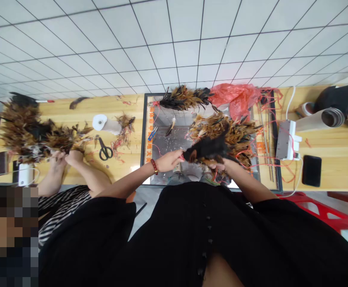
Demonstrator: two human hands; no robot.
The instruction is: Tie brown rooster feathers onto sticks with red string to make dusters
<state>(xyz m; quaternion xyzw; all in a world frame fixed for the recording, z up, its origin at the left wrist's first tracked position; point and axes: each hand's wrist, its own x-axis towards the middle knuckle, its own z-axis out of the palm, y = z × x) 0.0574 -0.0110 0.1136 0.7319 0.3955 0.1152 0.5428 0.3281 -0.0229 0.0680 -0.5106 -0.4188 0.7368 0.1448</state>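
The grip of the left hand (pixel 170 160) pinched the red-bound end of a dark feather bundle (pixel 207 148) above a framed panel (pixel 168 141); the right hand (pixel 228 165), partly hidden by plumes, had a grip I couldn't tell. Brown feathers (pixel 233 129) lay at one o'clock, scissors (pixel 105 153) at nine.

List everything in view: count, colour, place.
Table: 1, yellowish, across middle
Panel: 1, grey, on table
Feather bundles: 2, dark, one held, one at panel's back
Feather heaps: 2, brown, panel's right and table's left
Plastic bag: 1, red, panel's back right
Snips: 1, blue, panel's left
Scissors: 1, black, left of panel
Roll: 1, white, behind scissors
Power strip: 1, white, right of panel
Device: 1, black, table's right
Co-worker's hands: 2, bare, at left heap
Left hand: 1, bare, bundle's tied end
Right hand: 1, bare, bundle's feathers
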